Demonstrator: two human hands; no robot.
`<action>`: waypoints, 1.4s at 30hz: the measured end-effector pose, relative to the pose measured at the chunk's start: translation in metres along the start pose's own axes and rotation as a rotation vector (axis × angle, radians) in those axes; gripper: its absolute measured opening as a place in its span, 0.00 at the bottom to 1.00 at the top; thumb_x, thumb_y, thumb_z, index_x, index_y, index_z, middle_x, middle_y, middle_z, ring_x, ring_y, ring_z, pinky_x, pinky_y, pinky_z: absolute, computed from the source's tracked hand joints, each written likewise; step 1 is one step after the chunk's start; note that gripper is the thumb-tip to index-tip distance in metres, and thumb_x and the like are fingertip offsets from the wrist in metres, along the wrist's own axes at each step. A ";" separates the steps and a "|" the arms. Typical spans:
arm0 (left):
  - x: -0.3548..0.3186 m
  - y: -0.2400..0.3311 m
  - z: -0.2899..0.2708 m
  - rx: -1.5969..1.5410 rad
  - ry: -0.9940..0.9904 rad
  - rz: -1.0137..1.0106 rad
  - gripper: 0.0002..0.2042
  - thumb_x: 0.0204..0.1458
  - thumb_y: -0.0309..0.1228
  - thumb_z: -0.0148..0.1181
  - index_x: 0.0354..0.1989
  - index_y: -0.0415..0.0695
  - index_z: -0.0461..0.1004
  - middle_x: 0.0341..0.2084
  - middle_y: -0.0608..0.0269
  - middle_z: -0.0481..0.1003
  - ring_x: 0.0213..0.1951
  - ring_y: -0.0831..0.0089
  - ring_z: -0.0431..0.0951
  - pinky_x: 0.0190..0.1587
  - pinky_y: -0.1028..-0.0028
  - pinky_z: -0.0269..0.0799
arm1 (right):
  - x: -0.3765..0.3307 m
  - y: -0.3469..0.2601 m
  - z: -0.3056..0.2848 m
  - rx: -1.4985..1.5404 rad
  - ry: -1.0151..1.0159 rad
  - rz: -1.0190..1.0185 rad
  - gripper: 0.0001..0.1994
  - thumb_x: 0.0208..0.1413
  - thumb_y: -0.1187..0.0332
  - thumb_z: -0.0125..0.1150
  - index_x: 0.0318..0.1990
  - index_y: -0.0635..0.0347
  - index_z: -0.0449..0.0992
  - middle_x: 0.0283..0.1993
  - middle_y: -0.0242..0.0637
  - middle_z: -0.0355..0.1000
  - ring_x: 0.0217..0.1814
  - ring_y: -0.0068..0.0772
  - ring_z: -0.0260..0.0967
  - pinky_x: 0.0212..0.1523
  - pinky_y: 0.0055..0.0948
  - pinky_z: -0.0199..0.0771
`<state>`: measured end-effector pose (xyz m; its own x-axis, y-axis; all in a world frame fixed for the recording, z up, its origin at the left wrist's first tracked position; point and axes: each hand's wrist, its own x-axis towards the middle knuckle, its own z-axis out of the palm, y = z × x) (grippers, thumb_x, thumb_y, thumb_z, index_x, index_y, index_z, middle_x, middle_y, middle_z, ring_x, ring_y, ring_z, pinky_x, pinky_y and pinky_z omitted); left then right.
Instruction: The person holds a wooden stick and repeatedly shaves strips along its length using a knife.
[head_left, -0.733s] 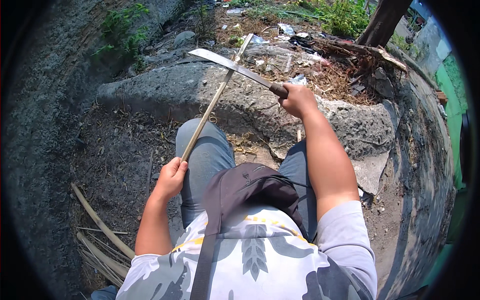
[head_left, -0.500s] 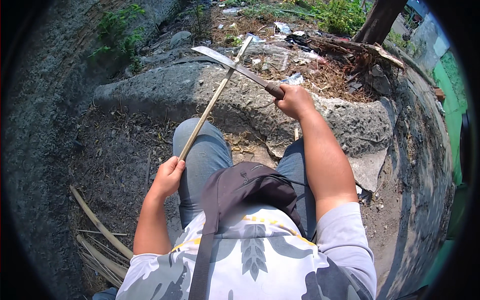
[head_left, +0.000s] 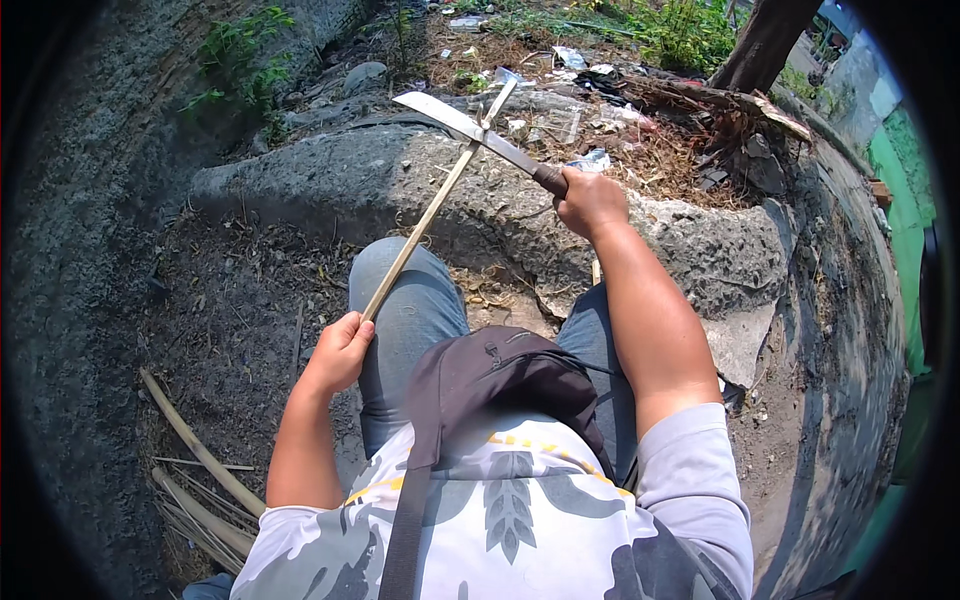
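Note:
A long, pale strip of wood or bamboo (head_left: 425, 225) slants up and away across my left knee. My left hand (head_left: 341, 352) is closed around its near end. In my right hand (head_left: 592, 203) is the dark handle of a machete (head_left: 512, 152), gripped in a fist. The blade crosses the strip not far from its far end and rests against it, its tip pointing to the far left. A small curl or sliver stands up where blade and strip meet.
Beyond my knees lies a rough concrete slab (head_left: 300, 170), with litter and dry leaves behind it. A tree trunk (head_left: 765, 45) stands at the far right. Several long curved strips (head_left: 200, 450) lie on the ground at my left. A dark bag (head_left: 500, 385) rests on my lap.
The far end of the strip and the machete have shifted slightly right and down in the picture. Both hands keep their grip, and the blade still crosses the strip.

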<state>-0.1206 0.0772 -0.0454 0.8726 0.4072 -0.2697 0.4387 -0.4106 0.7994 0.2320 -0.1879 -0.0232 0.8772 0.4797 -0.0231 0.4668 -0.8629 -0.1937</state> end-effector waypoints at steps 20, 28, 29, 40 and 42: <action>0.011 -0.002 -0.008 0.056 -0.090 0.019 0.17 0.72 0.39 0.53 0.31 0.42 0.68 0.24 0.75 0.65 0.29 0.82 0.61 0.30 0.74 0.61 | 0.006 0.013 0.005 0.170 -0.012 -0.111 0.12 0.53 0.65 0.61 0.45 0.48 0.81 0.46 0.45 0.82 0.51 0.52 0.80 0.53 0.49 0.79; 0.014 0.003 -0.007 0.085 -0.042 0.080 0.17 0.71 0.38 0.53 0.32 0.40 0.70 0.22 0.67 0.68 0.27 0.78 0.64 0.30 0.69 0.64 | 0.019 0.023 0.013 0.054 0.092 -0.155 0.08 0.51 0.64 0.64 0.39 0.49 0.80 0.36 0.43 0.82 0.45 0.48 0.82 0.49 0.49 0.79; 0.013 0.005 -0.004 0.081 -0.044 0.083 0.17 0.71 0.38 0.53 0.32 0.40 0.70 0.22 0.67 0.68 0.27 0.78 0.64 0.30 0.69 0.64 | 0.022 0.029 0.010 0.193 -0.024 0.148 0.09 0.53 0.64 0.64 0.42 0.49 0.81 0.39 0.45 0.83 0.46 0.48 0.82 0.51 0.49 0.79; 0.017 0.004 -0.006 -0.022 -0.090 -0.028 0.16 0.72 0.38 0.52 0.32 0.41 0.70 0.24 0.70 0.69 0.29 0.80 0.65 0.32 0.71 0.65 | 0.018 0.031 0.014 0.529 -0.264 -0.042 0.12 0.46 0.68 0.60 0.40 0.59 0.81 0.38 0.49 0.82 0.42 0.56 0.79 0.44 0.46 0.77; 0.022 -0.005 -0.007 -0.077 -0.115 -0.019 0.16 0.72 0.38 0.52 0.32 0.41 0.71 0.24 0.72 0.68 0.29 0.81 0.64 0.31 0.72 0.64 | 0.006 0.011 0.009 0.361 -0.257 -0.229 0.13 0.47 0.68 0.61 0.41 0.57 0.82 0.38 0.45 0.82 0.43 0.54 0.80 0.46 0.45 0.78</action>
<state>-0.1049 0.0942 -0.0514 0.8853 0.3158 -0.3414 0.4413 -0.3385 0.8311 0.2415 -0.1933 -0.0347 0.6793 0.7133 -0.1726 0.5355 -0.6425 -0.5481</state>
